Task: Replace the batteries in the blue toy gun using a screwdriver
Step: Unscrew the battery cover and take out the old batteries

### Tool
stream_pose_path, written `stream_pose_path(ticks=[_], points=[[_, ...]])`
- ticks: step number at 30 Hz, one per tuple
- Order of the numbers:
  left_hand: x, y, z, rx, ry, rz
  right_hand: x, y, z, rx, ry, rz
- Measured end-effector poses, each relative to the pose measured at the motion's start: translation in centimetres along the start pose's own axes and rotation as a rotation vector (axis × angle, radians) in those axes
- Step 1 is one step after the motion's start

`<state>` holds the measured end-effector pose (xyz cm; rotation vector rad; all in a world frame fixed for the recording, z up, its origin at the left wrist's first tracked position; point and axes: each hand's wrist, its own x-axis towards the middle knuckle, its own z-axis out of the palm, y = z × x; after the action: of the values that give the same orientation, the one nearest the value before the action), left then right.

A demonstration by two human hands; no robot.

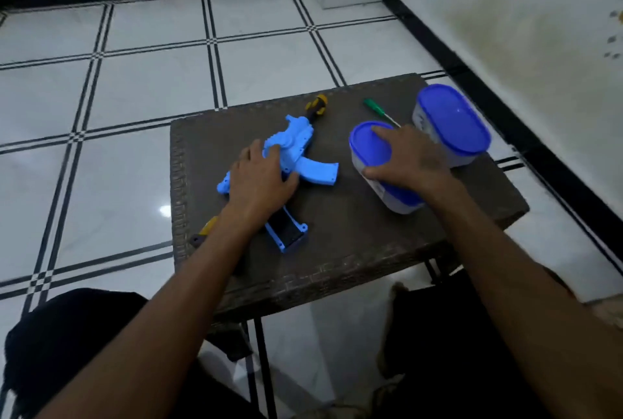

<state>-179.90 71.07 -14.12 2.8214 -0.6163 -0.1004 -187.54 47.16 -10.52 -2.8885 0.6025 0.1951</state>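
The blue toy gun (305, 157) lies flat on the dark woven table (337, 250), its yellow-and-black muzzle (317, 104) pointing away and its stock (288, 233) toward me. My left hand (261, 179) rests palm-down on the gun's middle, fingers curled over the body. My right hand (408, 157) grips the nearer blue-lidded container (371, 148) from its top and side. A green-handled screwdriver (376, 108) lies behind that container, its tip partly hidden by my right hand.
A second, taller blue-lidded container (451, 122) stands at the table's right rear. A yellow-and-black piece (204, 233) shows at the table's left edge under my left forearm. White tiled floor surrounds the table; a wall runs along the right.
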Motion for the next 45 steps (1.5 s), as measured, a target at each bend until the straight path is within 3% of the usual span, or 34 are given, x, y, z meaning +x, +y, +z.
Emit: stream_pose_path(ticks=[11,16,18,21,23,27,39,42,45], points=[[-1.8,1.0,0.1,0.012,-0.039,-0.026,-5.0,4.9,0.3,0.102,0.148,0.165],[-2.0,0.9,-0.5,0.008,-0.029,-0.033,-3.3,4.8,-2.4,0.123,0.433,0.192],[-1.8,0.7,-0.9,0.016,-0.024,-0.025,-1.4,5.5,-3.7,0.139,0.375,0.253],[-1.1,0.8,-1.3,0.023,-0.033,-0.017,1.3,6.8,-4.3,0.149,0.121,0.348],[-0.5,0.8,-1.4,0.018,-0.026,-0.004,2.6,7.3,-4.0,0.165,0.042,0.362],[1.4,0.8,-1.1,-0.003,-0.016,0.016,5.7,6.5,-3.5,0.159,0.142,0.318],[6.8,0.5,0.6,-0.013,-0.052,0.037,16.2,4.9,-5.2,0.1,0.152,0.131],[6.7,0.1,0.6,-0.034,-0.053,0.011,15.9,4.2,-5.4,0.11,0.15,0.105],[5.9,0.1,0.4,-0.046,-0.034,-0.002,12.2,3.7,-5.8,0.117,0.279,0.129]])
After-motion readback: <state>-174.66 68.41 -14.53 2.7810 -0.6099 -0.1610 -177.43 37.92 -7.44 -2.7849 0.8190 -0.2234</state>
